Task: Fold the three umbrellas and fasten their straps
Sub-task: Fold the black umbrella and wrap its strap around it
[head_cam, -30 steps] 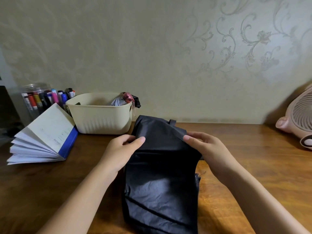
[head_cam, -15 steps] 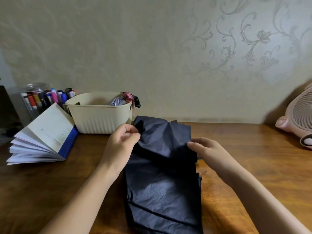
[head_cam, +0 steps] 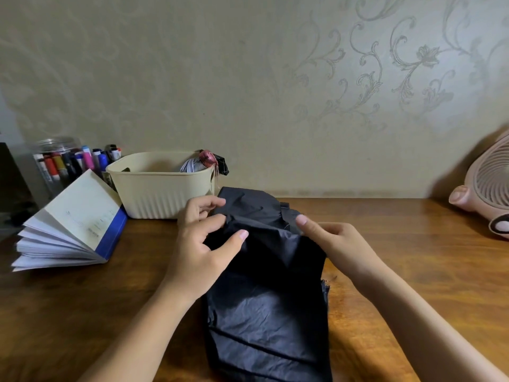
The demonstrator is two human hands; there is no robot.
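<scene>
The step in hand looks like gathering the loose canopy of the black umbrella (head_cam: 264, 299) at its far end, so the cloth can be wrapped tight before any strap goes round it. To do it well, each pleat should be drawn flat and laid over the next in one direction, with the cloth held taut between the two hands so that no slack bunches under the wrap. The near part should stay pressed to the tabletop (head_cam: 413, 257) so the bundle does not twist. A small dark tab (head_cam: 285, 207) shows at the far edge. It may be the strap, though that cannot be told for sure, and it is best kept outside the folds where it can be reached.

The umbrella lies lengthwise on the tabletop, running from the near edge of the view away towards the cream basket (head_cam: 159, 194), which it almost reaches. The left hand (head_cam: 203, 244) grips the far left side of the canopy, with fingers curled over a raised fold and the thumb laid across the cloth. The right hand (head_cam: 336, 241) pinches the far right edge, thumb on top and fingers tucked beside it. The rumpled far end of the canopy sits between the two hands.
</scene>
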